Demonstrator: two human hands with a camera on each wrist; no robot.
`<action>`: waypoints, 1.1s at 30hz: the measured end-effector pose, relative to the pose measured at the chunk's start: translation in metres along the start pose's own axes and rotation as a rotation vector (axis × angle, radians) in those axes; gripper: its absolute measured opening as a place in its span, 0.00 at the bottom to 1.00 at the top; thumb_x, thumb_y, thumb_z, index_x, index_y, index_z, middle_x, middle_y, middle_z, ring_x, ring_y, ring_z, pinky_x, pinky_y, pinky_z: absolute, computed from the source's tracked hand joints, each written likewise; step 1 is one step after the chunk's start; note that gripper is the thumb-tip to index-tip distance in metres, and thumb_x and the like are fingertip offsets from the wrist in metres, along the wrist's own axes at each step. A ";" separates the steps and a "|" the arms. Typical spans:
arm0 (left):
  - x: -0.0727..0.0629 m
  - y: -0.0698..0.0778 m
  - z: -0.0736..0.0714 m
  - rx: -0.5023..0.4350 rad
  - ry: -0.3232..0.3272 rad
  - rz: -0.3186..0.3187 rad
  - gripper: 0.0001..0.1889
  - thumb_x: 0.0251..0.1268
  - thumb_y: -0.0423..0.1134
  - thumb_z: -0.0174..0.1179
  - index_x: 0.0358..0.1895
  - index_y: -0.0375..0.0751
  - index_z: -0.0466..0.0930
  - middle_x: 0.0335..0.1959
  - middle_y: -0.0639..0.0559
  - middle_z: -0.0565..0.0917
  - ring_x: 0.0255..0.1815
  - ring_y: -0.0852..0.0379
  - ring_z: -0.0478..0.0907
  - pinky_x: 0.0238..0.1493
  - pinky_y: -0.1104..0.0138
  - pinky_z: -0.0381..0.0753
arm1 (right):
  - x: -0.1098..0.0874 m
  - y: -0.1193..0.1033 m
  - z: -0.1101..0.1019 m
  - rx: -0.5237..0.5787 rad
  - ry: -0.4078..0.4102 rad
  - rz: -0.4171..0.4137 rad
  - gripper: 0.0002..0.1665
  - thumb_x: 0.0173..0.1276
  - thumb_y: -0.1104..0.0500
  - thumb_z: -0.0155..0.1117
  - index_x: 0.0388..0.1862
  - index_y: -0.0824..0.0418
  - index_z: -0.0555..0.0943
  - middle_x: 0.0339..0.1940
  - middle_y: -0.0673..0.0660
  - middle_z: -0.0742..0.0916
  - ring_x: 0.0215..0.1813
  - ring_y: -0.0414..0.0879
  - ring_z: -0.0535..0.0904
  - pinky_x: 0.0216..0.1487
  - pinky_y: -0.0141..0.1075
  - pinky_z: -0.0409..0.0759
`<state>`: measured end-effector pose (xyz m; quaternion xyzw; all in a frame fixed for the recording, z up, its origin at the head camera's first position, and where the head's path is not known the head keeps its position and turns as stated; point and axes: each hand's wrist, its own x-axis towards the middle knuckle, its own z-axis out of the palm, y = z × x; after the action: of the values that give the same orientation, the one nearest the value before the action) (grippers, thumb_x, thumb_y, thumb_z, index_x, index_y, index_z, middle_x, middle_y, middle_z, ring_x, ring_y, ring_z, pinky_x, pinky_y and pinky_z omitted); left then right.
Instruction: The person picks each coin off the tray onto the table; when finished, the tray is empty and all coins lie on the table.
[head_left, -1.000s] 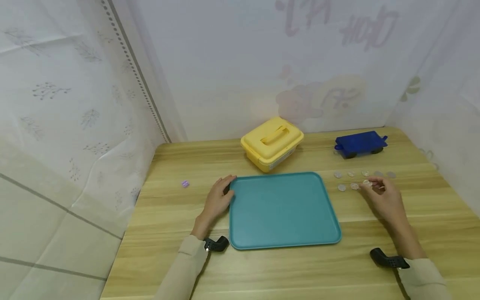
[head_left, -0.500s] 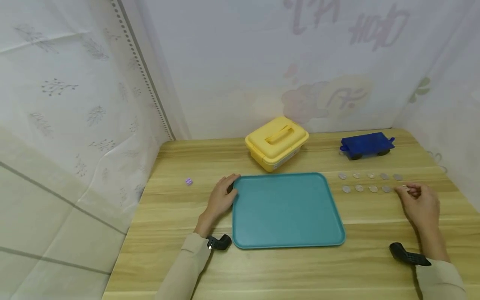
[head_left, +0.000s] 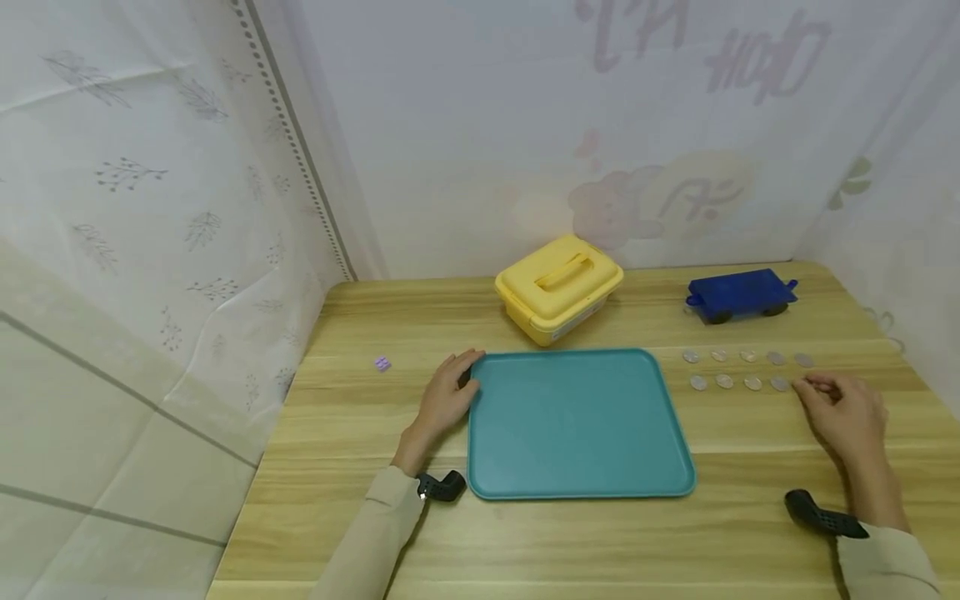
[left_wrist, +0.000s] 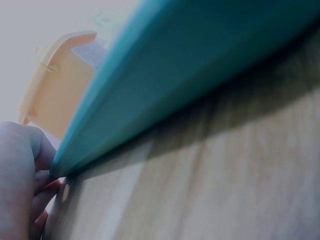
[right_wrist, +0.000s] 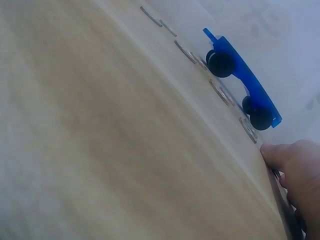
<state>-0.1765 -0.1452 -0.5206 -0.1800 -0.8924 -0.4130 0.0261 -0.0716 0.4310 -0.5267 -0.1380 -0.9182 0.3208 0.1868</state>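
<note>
Silvery coins (head_left: 752,382) lie flat in two rows to the right of a teal tray (head_left: 577,425). At the right end of the nearer row, my right hand (head_left: 847,417) has its thumb and fingers drawn together at the tabletop. The right wrist view shows a thin dark edge between those fingers, seemingly a coin mostly hidden by them. My left hand (head_left: 442,404) rests against the tray's far left corner, thumb and fairly straight fingers touching the rim. The tray's raised side also fills the top of the left wrist view, beside the fingers (left_wrist: 42,150).
A yellow lidded box (head_left: 558,287) with a handle stands behind the tray. The blue wheeled toy wagon (head_left: 742,294) sits at the back right, beyond the coins. Far left lies a small purple block (head_left: 382,363). Pale patterned cloth (head_left: 465,142) hangs behind the wooden table (head_left: 585,546).
My right hand has moved right along the nearer row to its end, and more coins show behind it. The left hand stays at the tray. The view has shifted slightly.
</note>
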 end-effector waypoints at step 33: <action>-0.002 0.002 0.001 0.010 0.009 0.029 0.25 0.68 0.34 0.52 0.69 0.44 0.73 0.70 0.48 0.76 0.76 0.50 0.66 0.83 0.58 0.53 | -0.019 -0.124 0.114 0.385 0.023 -0.373 0.19 0.69 0.67 0.62 0.58 0.67 0.82 0.54 0.68 0.84 0.50 0.20 0.75 0.46 0.11 0.72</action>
<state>-0.1744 -0.1444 -0.5201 -0.1911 -0.8917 -0.4087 0.0371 -0.1200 0.2686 -0.5345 0.0682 -0.8476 0.4482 0.2757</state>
